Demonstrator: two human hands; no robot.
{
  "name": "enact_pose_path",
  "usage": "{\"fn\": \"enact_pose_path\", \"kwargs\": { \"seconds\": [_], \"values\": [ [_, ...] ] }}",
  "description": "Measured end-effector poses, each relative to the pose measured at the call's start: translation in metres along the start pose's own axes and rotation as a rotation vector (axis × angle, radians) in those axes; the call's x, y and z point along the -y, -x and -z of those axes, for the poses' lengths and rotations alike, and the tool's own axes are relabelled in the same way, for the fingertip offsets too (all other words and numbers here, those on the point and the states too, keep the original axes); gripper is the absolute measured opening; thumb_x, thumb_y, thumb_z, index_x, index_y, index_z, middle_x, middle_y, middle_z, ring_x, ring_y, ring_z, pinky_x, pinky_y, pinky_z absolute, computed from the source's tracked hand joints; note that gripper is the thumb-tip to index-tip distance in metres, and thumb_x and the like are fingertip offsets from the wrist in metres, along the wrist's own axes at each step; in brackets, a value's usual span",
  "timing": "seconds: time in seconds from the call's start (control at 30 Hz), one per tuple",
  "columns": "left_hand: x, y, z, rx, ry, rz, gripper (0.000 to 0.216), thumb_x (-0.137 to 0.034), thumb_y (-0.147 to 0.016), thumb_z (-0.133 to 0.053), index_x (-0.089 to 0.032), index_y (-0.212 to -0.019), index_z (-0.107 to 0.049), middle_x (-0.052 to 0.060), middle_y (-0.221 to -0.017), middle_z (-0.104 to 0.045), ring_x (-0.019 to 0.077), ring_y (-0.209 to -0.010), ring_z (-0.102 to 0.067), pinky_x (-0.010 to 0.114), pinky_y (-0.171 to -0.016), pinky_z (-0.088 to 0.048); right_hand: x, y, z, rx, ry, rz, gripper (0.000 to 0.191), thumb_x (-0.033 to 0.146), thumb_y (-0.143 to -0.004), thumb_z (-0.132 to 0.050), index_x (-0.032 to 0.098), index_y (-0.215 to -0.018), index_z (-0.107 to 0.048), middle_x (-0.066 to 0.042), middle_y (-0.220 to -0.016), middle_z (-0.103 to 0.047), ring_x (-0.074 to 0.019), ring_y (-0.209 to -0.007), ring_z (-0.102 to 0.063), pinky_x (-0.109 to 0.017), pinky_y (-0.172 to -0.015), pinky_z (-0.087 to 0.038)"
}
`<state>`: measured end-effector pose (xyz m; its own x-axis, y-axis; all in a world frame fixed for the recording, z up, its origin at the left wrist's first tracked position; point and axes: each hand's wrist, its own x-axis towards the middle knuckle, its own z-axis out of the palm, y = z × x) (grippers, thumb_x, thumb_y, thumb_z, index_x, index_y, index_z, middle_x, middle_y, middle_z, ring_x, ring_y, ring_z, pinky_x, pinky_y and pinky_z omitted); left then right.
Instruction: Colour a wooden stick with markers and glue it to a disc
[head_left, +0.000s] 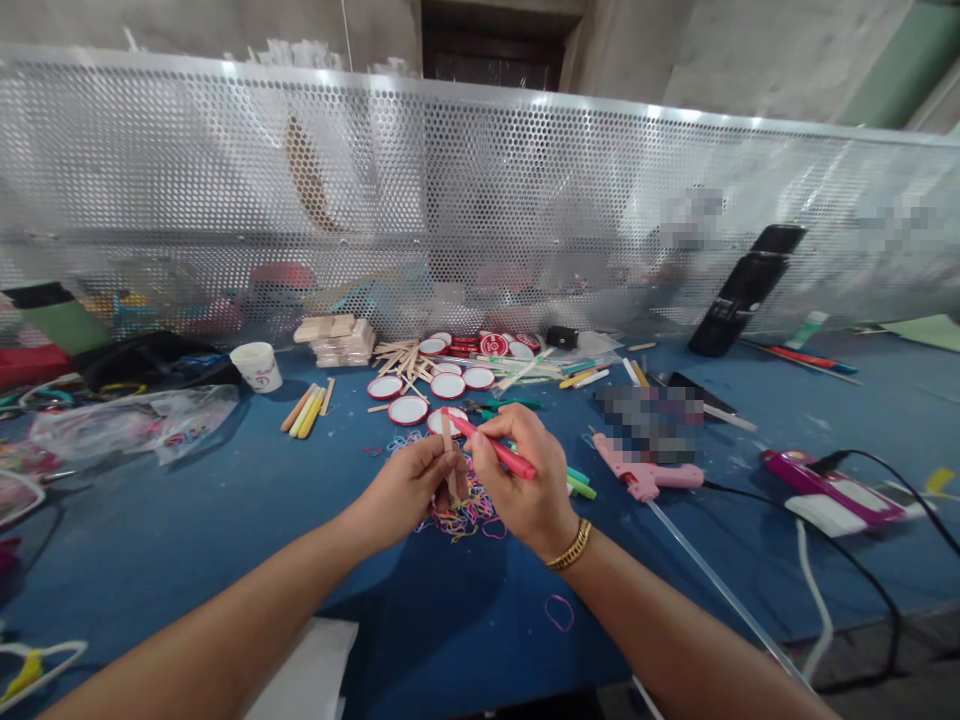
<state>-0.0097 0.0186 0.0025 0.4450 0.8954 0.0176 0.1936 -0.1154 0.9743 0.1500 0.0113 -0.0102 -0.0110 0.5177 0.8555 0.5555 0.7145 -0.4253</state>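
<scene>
Between the fingers of my left hand [411, 490] a wooden craft stick [447, 432] stands nearly upright. My right hand [529, 485] is closed around a red marker [506, 457], whose tip is at the upper end of the stick; whether it touches, I cannot tell. Under both hands lies a heap of coloured rubber bands [465, 522]. Just beyond my fingers are several white round lids with red rims [408, 410] and green-handled pliers [502, 405], partly hidden.
A pink glue gun [645, 473] with a clear glue stick lies to the right, near a black bottle [742, 295]. Bundled craft sticks [341, 343] and a paper cup [256, 367] stand farther back left. A perforated metal panel [487, 190] closes off the table's back.
</scene>
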Motion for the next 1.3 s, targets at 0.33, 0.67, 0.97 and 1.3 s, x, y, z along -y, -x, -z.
{"fn": "enact_pose_path", "kwargs": {
  "seconds": [0.33, 0.67, 0.97, 1.3],
  "values": [
    [-0.0019, 0.0012, -0.0009, 0.006, -0.007, -0.002, 0.031, -0.045, -0.09, -0.054, -0.019, -0.073, -0.053, -0.002, -0.062, -0.057, 0.0087, -0.048, -0.047, 0.02, -0.043, -0.033, 0.0006, 0.0007, -0.0022, 0.004, 0.005, 0.012, 0.008, 0.021, -0.09, -0.055, 0.023, -0.082, -0.054, 0.0, -0.074, -0.064, -0.0171, -0.074, -0.061, -0.039, -0.083, -0.05],
    [0.0008, 0.0, 0.0002, -0.003, -0.02, 0.002, 0.031, -0.043, -0.092, -0.051, -0.019, -0.073, -0.053, -0.001, -0.062, -0.057, 0.0082, -0.046, -0.047, 0.02, -0.043, -0.033, 0.0008, 0.001, 0.0001, -0.01, 0.006, -0.008, 0.008, 0.021, -0.09, -0.054, 0.022, -0.082, -0.054, -0.001, -0.075, -0.064, -0.0184, -0.078, -0.061, -0.037, -0.079, -0.049],
    [0.0014, -0.0004, -0.0003, -0.011, -0.005, 0.019, 0.029, -0.042, -0.091, -0.052, -0.019, -0.075, -0.054, -0.001, -0.064, -0.059, 0.0087, -0.047, -0.048, 0.021, -0.044, -0.033, 0.0006, 0.0, -0.0002, -0.02, 0.041, -0.004, 0.008, 0.021, -0.09, -0.054, 0.023, -0.082, -0.053, -0.001, -0.074, -0.064, -0.0182, -0.075, -0.06, -0.036, -0.075, -0.049],
    [0.0008, -0.0009, -0.0009, -0.003, 0.0, 0.004, 0.029, -0.041, -0.092, -0.051, -0.019, -0.074, -0.052, -0.002, -0.062, -0.057, 0.0085, -0.047, -0.047, 0.021, -0.044, -0.033, 0.0011, 0.0, -0.0012, 0.0, 0.005, 0.007, 0.009, 0.021, -0.09, -0.055, 0.023, -0.081, -0.054, -0.001, -0.075, -0.063, -0.0178, -0.075, -0.06, -0.037, -0.079, -0.049]
  ]
}}
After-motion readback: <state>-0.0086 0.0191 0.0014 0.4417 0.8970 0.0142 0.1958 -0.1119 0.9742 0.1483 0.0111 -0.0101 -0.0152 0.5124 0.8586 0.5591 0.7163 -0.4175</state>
